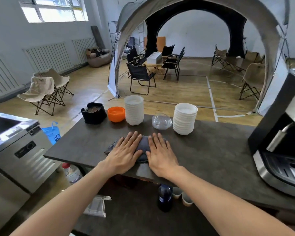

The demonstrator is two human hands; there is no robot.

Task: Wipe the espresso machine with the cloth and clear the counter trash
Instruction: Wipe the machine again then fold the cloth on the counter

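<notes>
A grey cloth lies folded on the dark counter, near its front edge. My left hand rests flat on the cloth's left half, fingers spread. My right hand lies flat on its right half, fingers apart. Neither hand grips the cloth. The espresso machine, black and steel, stands at the right end of the counter, well apart from both hands. Its steam wand and drip tray face me.
Along the counter's far edge stand a black knock box, an orange bowl, two stacks of white bowls and a clear glass bowl. A steel fridge unit stands at the left. A lower shelf holds a dark bottle.
</notes>
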